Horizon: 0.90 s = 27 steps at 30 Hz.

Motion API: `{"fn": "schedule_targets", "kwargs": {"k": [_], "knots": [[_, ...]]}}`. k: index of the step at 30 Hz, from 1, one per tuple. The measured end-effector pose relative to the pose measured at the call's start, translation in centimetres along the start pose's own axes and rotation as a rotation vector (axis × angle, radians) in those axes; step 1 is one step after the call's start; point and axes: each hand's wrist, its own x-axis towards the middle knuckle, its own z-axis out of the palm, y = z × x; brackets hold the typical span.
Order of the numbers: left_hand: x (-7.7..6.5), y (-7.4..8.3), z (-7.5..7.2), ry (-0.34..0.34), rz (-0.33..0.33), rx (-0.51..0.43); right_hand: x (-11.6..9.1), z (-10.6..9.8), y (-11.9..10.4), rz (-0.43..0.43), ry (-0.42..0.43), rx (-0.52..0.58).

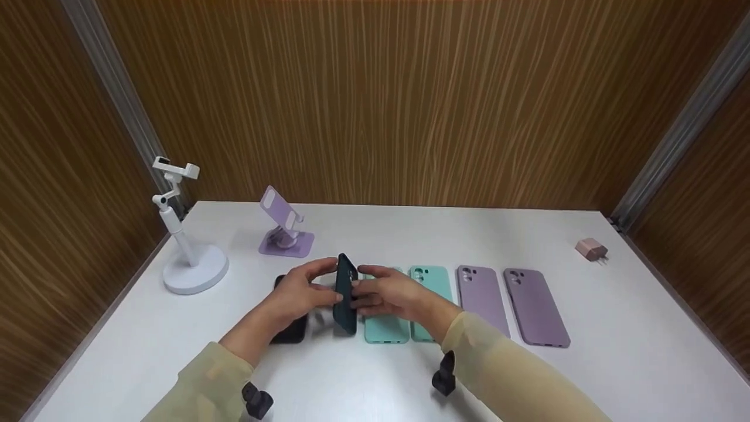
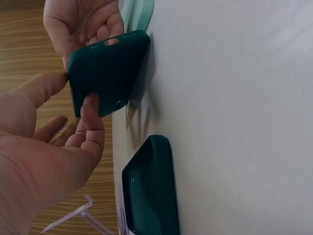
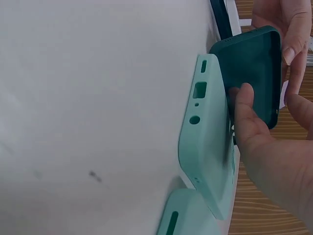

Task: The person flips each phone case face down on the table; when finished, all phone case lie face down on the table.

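A dark green phone case (image 1: 345,319) stands on edge, tilted, between my two hands near the middle of the white table. My left hand (image 1: 293,299) grips it from the left, its thumb and fingers on the case's outer side in the left wrist view. From the right, my right hand (image 1: 392,290) holds it too; fingertips (image 3: 246,93) lie against the inner face in the right wrist view. Left of it, partly under my left hand, lies another dark green case (image 2: 164,188), hollow side showing. A mint case (image 1: 387,333) lies partly hidden beneath my right hand.
A second mint case (image 1: 432,284) and two purple cases (image 1: 481,299) (image 1: 536,310) lie in a row to the right. A purple phone stand (image 1: 278,208) and a white round-based holder (image 1: 196,272) stand back left. A pink charger plug (image 1: 592,249) lies far right.
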Motion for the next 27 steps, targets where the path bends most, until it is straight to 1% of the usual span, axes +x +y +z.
{"fn": "schedule_targets", "kwargs": {"k": [6, 14, 22, 27], "knots": [[0.2, 0.2, -0.1, -0.035, -0.007, -0.007, 0.3, 0.3, -0.2, -0.007, -0.008, 0.007], [0.3, 0.2, -0.2, -0.041, -0.019, -0.012, 0.5, 0.8, 0.0, -0.006, -0.011, 0.032], [0.0, -0.2, -0.2, -0.060, -0.017, -0.020, 0.7, 1.2, 0.5, -0.025, -0.038, 0.035], [-0.1, -0.4, -0.1, -0.075, -0.018, -0.019, 0.5, 1.3, 0.6, -0.023, -0.032, 0.041]]}}
